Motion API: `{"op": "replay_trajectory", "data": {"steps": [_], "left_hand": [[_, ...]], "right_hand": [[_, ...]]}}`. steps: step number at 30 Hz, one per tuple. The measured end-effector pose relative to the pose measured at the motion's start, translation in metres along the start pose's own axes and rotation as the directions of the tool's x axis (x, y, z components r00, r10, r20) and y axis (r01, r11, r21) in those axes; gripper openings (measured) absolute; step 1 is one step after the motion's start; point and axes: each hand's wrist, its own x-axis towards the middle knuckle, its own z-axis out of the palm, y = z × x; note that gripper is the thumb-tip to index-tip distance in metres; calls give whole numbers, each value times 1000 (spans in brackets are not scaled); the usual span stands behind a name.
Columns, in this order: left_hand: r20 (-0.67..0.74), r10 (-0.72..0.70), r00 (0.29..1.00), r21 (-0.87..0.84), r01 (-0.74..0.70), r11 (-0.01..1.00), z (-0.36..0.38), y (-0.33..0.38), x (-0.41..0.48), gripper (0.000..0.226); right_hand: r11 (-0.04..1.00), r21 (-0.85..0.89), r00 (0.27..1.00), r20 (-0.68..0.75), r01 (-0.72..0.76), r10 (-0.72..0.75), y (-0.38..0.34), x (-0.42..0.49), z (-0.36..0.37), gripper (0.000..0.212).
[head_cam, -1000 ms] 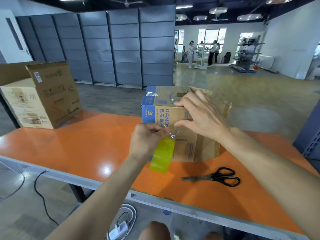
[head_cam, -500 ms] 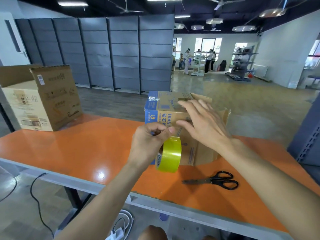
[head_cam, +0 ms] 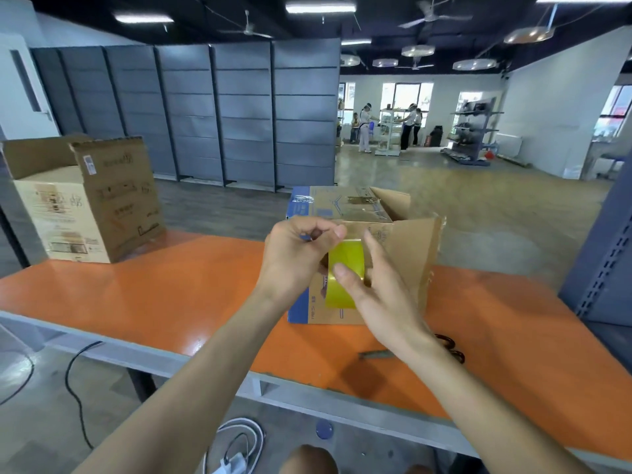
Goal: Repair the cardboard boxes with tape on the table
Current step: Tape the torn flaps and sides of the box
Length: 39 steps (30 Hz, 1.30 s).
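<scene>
Right hand [head_cam: 383, 295] moved off the box [head_cam: 407, 248], fingers [head_cam: 374, 251] gripping the tape roll [head_cam: 345, 265]; left hand [head_cam: 294, 258] pinches it.

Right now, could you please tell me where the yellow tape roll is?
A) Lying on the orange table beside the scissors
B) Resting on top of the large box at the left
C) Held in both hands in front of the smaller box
C: the yellow tape roll is off the table, gripped by the left hand and the right hand in front of the smaller box.
</scene>
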Motion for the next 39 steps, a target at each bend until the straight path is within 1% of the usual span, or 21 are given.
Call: {"op": "replay_trajectory", "data": {"steps": [2, 4, 7, 9, 10, 14, 17, 20, 23, 27, 29, 35, 37, 39], "left_hand": [[-20, 76, 997, 133, -73, 988, -7, 2, 10, 7], [1, 144, 990, 216, -141, 966, -10, 6, 20, 7], [47, 193, 980, 232, -198, 952, -10, 11, 31, 11], [59, 204, 977, 218, -212, 953, -10, 12, 40, 15], [61, 200, 978, 202, -208, 957, -11, 11, 45, 15], [86, 165, 983, 170, -178, 969, -16, 8, 65, 12], [103, 172, 980, 147, -186, 971, -16, 4, 76, 11], [105, 153, 983, 121, -166, 979, -16, -2, 87, 7], [83, 114, 990, 188, -128, 974, -23, -5, 102, 7], [122, 56, 991, 304, -91, 948, -25, -10, 111, 16], [134, 34, 990, 312, -75, 947, -20, -11, 112, 17], [126, 36, 991, 301, -73, 951, -18, -12, 115, 20], [130, 20, 991, 338, -63, 939, -19, -13, 114, 19], [131, 15, 991, 411, -68, 909, -17, -15, 112, 18]], "right_hand": [[997, 78, 998, -53, -15, 20, -1, 2, 3, 73], [993, 112, 991, -127, -38, 52, -2, 3, 8, 62], [980, 172, 973, -187, -101, 133, -4, 7, 15, 41], [969, 202, 961, -206, -141, 183, -8, 13, 16, 21], [967, 207, 960, -207, -147, 190, -11, 18, 14, 15], [958, 215, 949, -211, -188, 234, -15, 35, 15, 21], [941, 226, 924, -232, -252, 303, -10, 40, 23, 33], [944, 231, 917, -270, -236, 295, -14, 42, 25, 29], [945, 232, 923, -257, -230, 288, -17, 42, 24, 27], [947, 211, 923, -251, -243, 292, -16, 40, 29, 24], [948, 206, 921, -259, -243, 292, -18, 41, 30, 24], [945, 222, 917, -266, -242, 297, -19, 38, 29, 28], [943, 223, 918, -257, -246, 301, -19, 37, 30, 29], [945, 210, 917, -262, -251, 301, -18, 37, 32, 29]]}}
